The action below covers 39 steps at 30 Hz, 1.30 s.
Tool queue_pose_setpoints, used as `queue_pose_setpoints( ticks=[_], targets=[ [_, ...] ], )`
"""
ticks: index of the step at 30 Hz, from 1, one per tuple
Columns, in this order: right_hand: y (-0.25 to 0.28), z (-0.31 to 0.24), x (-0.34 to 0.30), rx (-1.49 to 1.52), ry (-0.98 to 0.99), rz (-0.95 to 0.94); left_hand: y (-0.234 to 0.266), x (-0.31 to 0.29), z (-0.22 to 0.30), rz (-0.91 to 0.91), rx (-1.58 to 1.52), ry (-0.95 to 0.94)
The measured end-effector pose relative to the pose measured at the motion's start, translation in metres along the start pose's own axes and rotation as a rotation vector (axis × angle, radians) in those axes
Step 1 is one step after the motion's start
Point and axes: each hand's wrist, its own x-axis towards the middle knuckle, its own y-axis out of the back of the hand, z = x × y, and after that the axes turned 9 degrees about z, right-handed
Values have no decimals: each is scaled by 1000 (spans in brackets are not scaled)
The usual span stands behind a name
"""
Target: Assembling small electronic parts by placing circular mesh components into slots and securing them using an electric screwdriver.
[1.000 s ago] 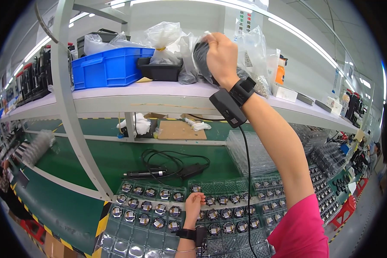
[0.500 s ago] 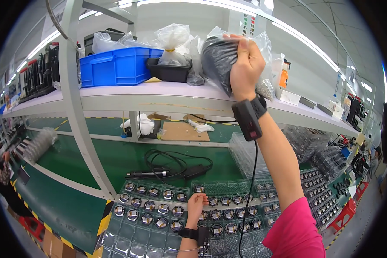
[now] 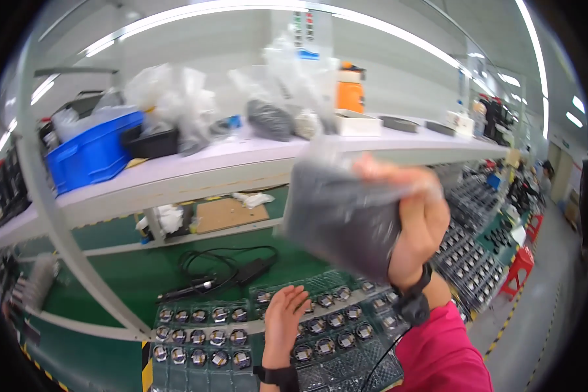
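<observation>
A clear plastic bag full of dark contents (image 3: pixel 343 219) hangs in the air in front of the shelf, gripped along one side by my right hand (image 3: pixel 424 215). What is inside is blurred by motion. Lower down, my left hand (image 3: pixel 284 320) is open, with its fingers stretched out and nothing in it. It is over clear plastic trays (image 3: pixel 202 379) whose pockets hold several small round dark parts with pale square centres (image 3: pixel 217 338).
The white shelf (image 3: pixel 242 157) carries a blue bin (image 3: pixel 95 153), a black tray (image 3: pixel 151 144), several plastic bags (image 3: pixel 268 121) and an orange bottle (image 3: pixel 350 91). Behind the trays lie a cabled pen-shaped tool (image 3: pixel 188 289) and a cardboard sheet (image 3: pixel 232 214). A red stool (image 3: pixel 519 269) stands at right.
My right hand has brought the bag down off the shelf, toward me and to the right. My left hand has opened its fingers. The view has turned to the right.
</observation>
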Motion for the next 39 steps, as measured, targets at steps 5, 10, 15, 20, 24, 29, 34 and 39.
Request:
queue_pose_setpoints(
  ticks=[5,10,15,20,24,29,34,39],
  targets=[
    [62,-27,-80,-26,-230,-64,-77,-74,-4,-72,-530,367],
    [114,-41,-151,-242,-234,-177,-67,-76,-64,-67,-713,598],
    [147,-34,-209,-314,-337,-314,-22,-67,-139,204,-175,530],
    [178,-37,-233,-302,-516,-388,11,-67,-170,-28,-752,790],
    [202,-33,-199,-326,-457,-695,15,-68,-178,178,-363,661],
    [232,21,-14,-752,250,-480,57,-63,-210,10,91,438],
    [303,127,164,-1281,335,-154,16,-72,-184,135,-103,542],
    [367,188,221,-1406,-99,-247,1,-79,-167,243,-258,536]
  ],
)
